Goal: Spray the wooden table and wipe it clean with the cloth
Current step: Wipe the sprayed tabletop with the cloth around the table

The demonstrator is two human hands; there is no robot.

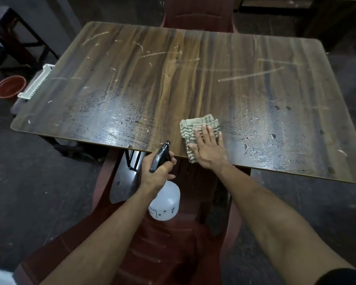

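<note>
Both hands are busy at the near edge of the wooden table [173,68]: the left hand [157,168] is curled round the neck of a spray bottle [164,200], and the right hand [209,148] lies flat with straight fingers pressing a folded cloth [195,125] onto the top. That bottle hangs just off the table's edge, its long axis tilted so the black trigger head [161,155] points up and away over the wood while the round translucent white body sits low, toward the person. Faint dark markings show on the body, too small to read. Woven and pale with dark stripes, the cloth is partly hidden under the palm and sticks out beyond the fingertips. Wet patches and beads of liquid shine on the streaky brown laminate near both front corners; pale scratches cross the far half. A dark red plastic chair [199,13] stands at the far side, cut off by the frame, and a red bowl [9,86] sits on the floor at left.
</note>
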